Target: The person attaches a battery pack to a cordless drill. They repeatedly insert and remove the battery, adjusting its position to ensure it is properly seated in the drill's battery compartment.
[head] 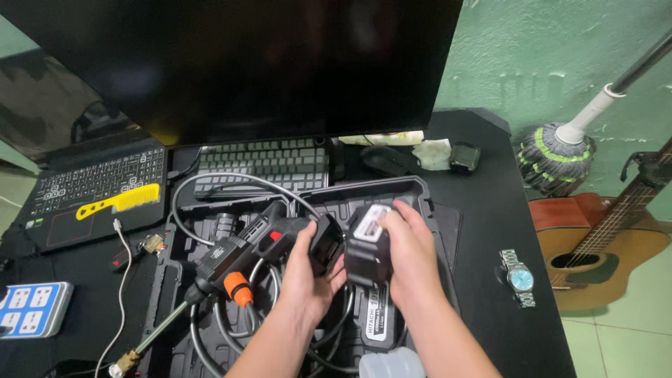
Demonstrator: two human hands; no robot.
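Note:
My left hand (306, 271) grips the handle of a black cordless spray gun (241, 250) with an orange collar and a thin metal lance (157, 334) running down to the left. My right hand (409, 252) holds a black battery pack (367, 252) with a white label, right beside the tool's base; whether they touch I cannot tell. Both are held above an open black moulded tool case (413, 192). A grey hose (210, 183) loops through the case.
A large dark monitor (266, 63) stands behind, with a keyboard (269, 162) under it. A laptop (94, 189) with a yellow comb (119, 201) lies left, a power strip (31, 308) lower left. A wristwatch (519, 278) lies right. A mop (556, 157) and guitar (602, 245) stand beyond the desk.

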